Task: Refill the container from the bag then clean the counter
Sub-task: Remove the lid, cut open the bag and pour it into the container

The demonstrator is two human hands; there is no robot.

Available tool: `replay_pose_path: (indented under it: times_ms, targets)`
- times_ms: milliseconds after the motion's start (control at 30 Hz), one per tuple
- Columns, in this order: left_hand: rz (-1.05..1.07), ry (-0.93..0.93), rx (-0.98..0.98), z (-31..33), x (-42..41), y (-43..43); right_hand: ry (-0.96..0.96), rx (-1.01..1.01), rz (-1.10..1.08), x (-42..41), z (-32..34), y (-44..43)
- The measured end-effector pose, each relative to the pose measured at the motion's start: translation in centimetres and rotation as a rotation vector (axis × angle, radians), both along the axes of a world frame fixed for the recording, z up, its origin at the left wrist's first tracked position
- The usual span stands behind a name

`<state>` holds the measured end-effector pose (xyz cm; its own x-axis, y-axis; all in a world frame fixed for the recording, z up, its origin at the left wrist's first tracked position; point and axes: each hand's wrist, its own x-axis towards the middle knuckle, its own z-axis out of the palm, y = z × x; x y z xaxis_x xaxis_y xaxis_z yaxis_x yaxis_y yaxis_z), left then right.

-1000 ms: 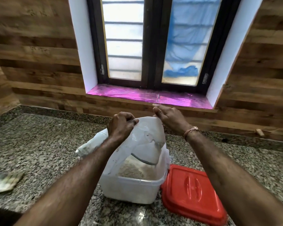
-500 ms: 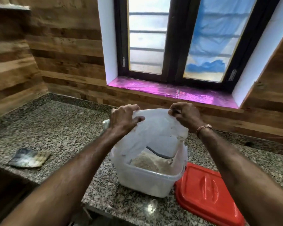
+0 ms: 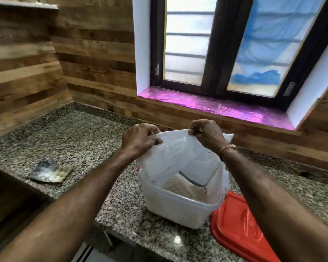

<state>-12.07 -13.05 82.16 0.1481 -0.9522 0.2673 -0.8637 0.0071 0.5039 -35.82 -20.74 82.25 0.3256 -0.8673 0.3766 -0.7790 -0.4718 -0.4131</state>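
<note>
Centre frame: left hand (image 3: 139, 141) and right hand (image 3: 206, 133) pinch the upturned plastic bag (image 3: 180, 157) over the translucent container (image 3: 180, 207); limp, light, likely slippery film, best gripped at bunched corners.

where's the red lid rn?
Head view, lower right: the lid lies flat on the counter, just right of the container, near the counter's front edge.

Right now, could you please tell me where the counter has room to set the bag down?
Bare counter lies between the cloth and the container, back to the wall. Right of the container it is crowded: the red lid lies beside it.
</note>
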Motion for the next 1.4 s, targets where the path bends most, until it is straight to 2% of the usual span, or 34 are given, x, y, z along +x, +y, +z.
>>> replay_pose_path:
  times_ms: [133, 233, 333, 400, 533, 633, 767, 867, 967, 1167, 1400]
  targets:
    - [0.008, 0.149, -0.068, -0.5, -0.7, -0.2, 0.073, 0.015, 0.117, 2.5, -0.1, 1.2]
    - [-0.030, 0.434, -0.053, -0.8, 1.5, 0.4, -0.018, -0.014, 0.050, 2.2, 0.2, 0.5]
    - [-0.201, 0.770, 0.045, -1.7, 2.9, 2.2, -0.080, 0.028, 0.006, 1.7, 0.6, -0.4]
    - [-0.239, 0.845, 0.090, -2.9, 2.4, 3.1, -0.092, 0.035, -0.006, 2.1, 0.5, -0.4]
    - [-0.026, 0.828, -0.078, -5.6, 0.5, 3.0, -0.099, 0.052, 0.077, 3.9, 0.6, 0.7]
    - [-0.001, 0.855, -0.187, -5.9, -1.0, 3.0, -0.095, -0.016, 0.173, 6.2, 1.6, 1.8]
    - [-0.106, 1.015, -0.091, -7.1, -0.9, 3.7, -0.296, -0.024, 0.069, 6.2, 2.1, 0.9]
    - [-0.178, 0.972, -0.009, -8.3, -0.1, 4.8, -0.432, 0.038, 0.014, 5.3, 2.4, 0.1]
    - [-0.194, 0.946, 0.008, -8.6, -0.3, 5.2, -0.451, 0.063, 0.000, 5.2, 2.8, -0.3]
    - [-0.016, 0.885, -0.056, -9.5, -0.8, 4.4, -0.423, 0.104, -0.013, 5.1, 2.6, -0.8]
    - [0.153, 0.896, -0.111, -9.6, -1.0, 3.9, -0.507, 0.290, 0.017, 3.6, 3.1, -1.6]
